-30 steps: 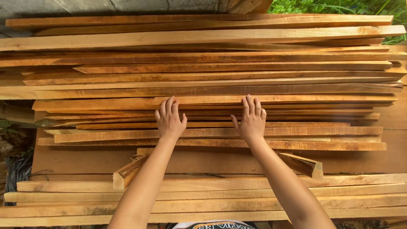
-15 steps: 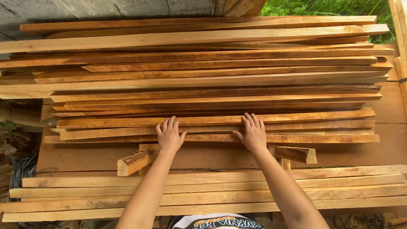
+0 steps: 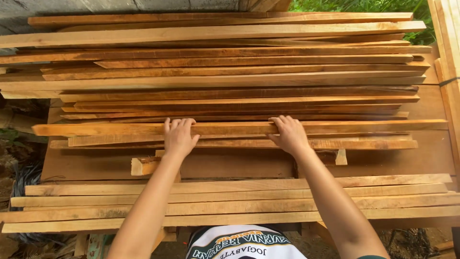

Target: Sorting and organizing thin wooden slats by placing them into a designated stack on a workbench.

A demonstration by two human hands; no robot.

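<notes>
While both arms reach forward, left hand and right hand clasp one wooden slat.

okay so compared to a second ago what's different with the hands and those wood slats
Both hands came toward the person, from the higher slats down to the near edge of the stack. The left hand and right hand now lie on the long front slat, fingers curled over its far edge, where earlier they lay flat and spread. The upper stack, the near planks and the short block look unchanged.
</notes>
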